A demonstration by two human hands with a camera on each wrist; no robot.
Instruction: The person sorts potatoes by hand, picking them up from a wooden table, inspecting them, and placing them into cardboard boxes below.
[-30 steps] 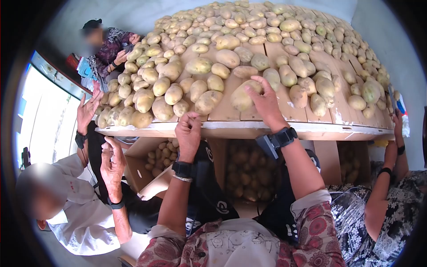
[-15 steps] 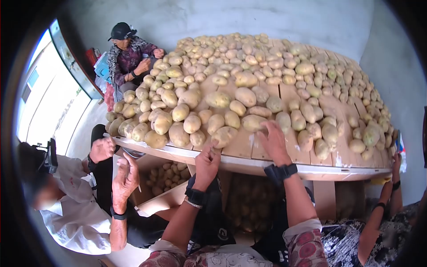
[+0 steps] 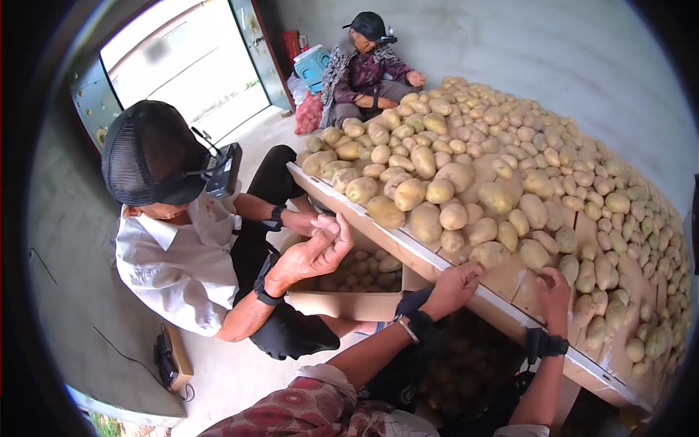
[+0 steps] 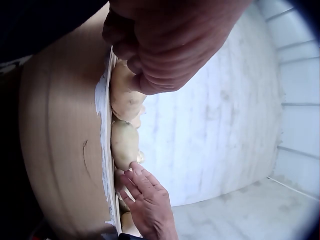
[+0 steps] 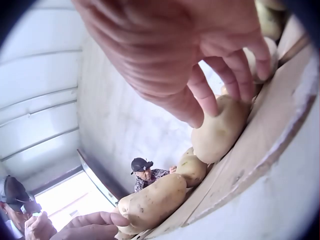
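In the head view my left hand (image 3: 453,288) is at the front edge of the board, loosely bent, fingertips right at the near end of a potato (image 3: 489,255). The right wrist view shows one finger of it laid against an oblong potato (image 5: 152,202). Farther right, my right hand (image 3: 555,295) touches a pale, rounded potato (image 3: 535,253), its fingers relaxed and spread. Those fingertips rest on the top and side of that potato in the right wrist view. Both potatoes lie on the board, and my left palm is hidden.
Many potatoes (image 3: 604,211) cover the slanted cardboard-topped board (image 3: 502,288). Beneath its edge stands a cardboard box (image 3: 342,302) holding more potatoes. A person in a white shirt (image 3: 171,262) sits close on the left, hands near the edge. Another person (image 3: 371,76) sits at the far corner.
The head view has swung left. My right hand has let go of the large potato it held and now touches one near the edge. My left hand has come up to the potatoes.
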